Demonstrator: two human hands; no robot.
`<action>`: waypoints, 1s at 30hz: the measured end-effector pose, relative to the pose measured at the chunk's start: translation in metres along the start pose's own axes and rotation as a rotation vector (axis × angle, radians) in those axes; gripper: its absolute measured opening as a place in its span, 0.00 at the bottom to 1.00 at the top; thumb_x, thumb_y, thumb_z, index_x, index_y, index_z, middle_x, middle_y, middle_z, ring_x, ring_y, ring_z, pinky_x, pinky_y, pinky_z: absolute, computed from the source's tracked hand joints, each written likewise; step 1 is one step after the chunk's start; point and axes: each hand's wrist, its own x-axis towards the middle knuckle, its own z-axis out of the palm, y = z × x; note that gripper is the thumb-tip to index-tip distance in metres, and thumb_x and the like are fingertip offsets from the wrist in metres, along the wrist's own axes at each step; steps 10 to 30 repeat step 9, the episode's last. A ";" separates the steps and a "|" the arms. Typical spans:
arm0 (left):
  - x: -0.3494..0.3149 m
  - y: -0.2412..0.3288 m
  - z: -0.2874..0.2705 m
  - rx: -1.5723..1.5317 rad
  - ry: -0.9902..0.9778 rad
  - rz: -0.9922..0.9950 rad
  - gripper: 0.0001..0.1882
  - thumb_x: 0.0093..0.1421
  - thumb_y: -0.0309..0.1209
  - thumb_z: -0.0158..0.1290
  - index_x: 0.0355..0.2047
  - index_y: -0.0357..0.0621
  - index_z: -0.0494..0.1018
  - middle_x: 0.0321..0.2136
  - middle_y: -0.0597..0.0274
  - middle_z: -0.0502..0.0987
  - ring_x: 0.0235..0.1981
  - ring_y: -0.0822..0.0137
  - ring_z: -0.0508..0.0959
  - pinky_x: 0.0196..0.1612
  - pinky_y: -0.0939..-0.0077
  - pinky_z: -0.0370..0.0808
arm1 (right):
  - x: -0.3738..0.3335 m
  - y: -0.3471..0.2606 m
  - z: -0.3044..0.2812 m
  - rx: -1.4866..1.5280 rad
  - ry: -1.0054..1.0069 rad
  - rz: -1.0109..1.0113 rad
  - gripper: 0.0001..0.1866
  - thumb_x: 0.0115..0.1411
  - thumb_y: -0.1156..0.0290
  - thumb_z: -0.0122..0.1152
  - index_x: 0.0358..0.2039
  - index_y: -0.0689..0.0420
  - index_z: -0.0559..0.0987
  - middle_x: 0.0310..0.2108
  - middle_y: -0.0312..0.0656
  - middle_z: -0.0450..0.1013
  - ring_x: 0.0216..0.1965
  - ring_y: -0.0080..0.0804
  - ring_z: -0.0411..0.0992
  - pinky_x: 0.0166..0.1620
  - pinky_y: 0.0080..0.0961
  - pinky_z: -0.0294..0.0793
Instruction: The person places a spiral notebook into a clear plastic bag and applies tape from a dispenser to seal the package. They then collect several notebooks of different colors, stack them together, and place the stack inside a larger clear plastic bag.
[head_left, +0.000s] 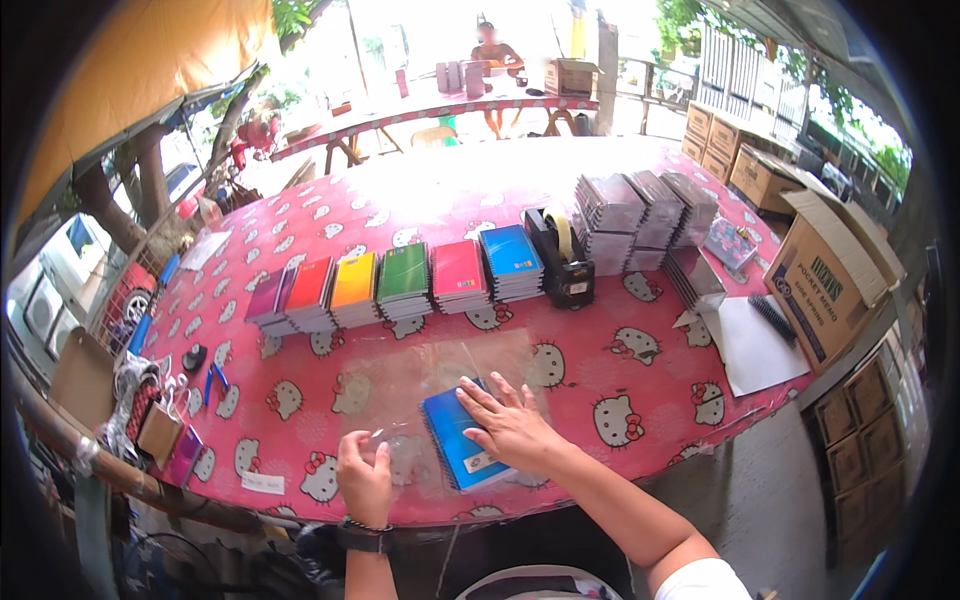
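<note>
A blue spiral notebook [450,425] lies tilted on a clear plastic bag [510,350] near the table's front edge. My right hand [512,425] rests on its cover, fingers stretched out and spread. Just left of the notebook, my left hand [365,480] has curled fingers at a raised, shiny edge of the clear plastic. Behind them runs a row of notebook stacks: purple [268,300], red [308,290], yellow [354,285], green [403,278], pink [460,272] and blue [511,260]. A black tape dispenser [562,262] stands beside the blue stack.
Wrapped notebook bundles [625,215] are piled at the back right. An open carton [825,280] and a white sheet [755,350] are at the right. Blue scissors [214,382] and tangled cords [135,390] lie left. A person [494,58] sits at a far table [440,112].
</note>
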 end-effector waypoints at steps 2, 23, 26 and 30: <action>-0.013 -0.021 0.004 -0.038 -0.124 -0.240 0.31 0.47 0.30 0.63 0.51 0.38 0.64 0.18 0.59 0.76 0.20 0.63 0.76 0.29 0.70 0.72 | 0.001 -0.003 -0.006 -0.058 -0.039 0.005 0.31 0.64 0.49 0.39 0.65 0.46 0.53 0.68 0.32 0.39 0.68 0.47 0.31 0.63 0.59 0.36; -0.012 -0.005 -0.013 -0.753 -0.238 -0.329 0.42 0.50 0.20 0.57 0.63 0.42 0.49 0.31 0.50 0.78 0.26 0.71 0.79 0.29 0.82 0.75 | 0.025 -0.001 -0.015 0.264 -0.057 -0.341 0.31 0.48 0.69 0.67 0.53 0.49 0.67 0.58 0.40 0.54 0.57 0.42 0.53 0.57 0.55 0.51; -0.012 -0.005 -0.013 -0.753 -0.238 -0.329 0.42 0.50 0.20 0.57 0.63 0.42 0.49 0.31 0.50 0.78 0.26 0.71 0.79 0.29 0.82 0.75 | 0.025 -0.001 -0.015 0.264 -0.057 -0.341 0.31 0.48 0.69 0.67 0.53 0.49 0.67 0.58 0.40 0.54 0.57 0.42 0.53 0.57 0.55 0.51; -0.012 -0.005 -0.013 -0.753 -0.238 -0.329 0.42 0.50 0.20 0.57 0.63 0.42 0.49 0.31 0.50 0.78 0.26 0.71 0.79 0.29 0.82 0.75 | 0.025 -0.001 -0.015 0.264 -0.057 -0.341 0.31 0.48 0.69 0.67 0.53 0.49 0.67 0.58 0.40 0.54 0.57 0.42 0.53 0.57 0.55 0.51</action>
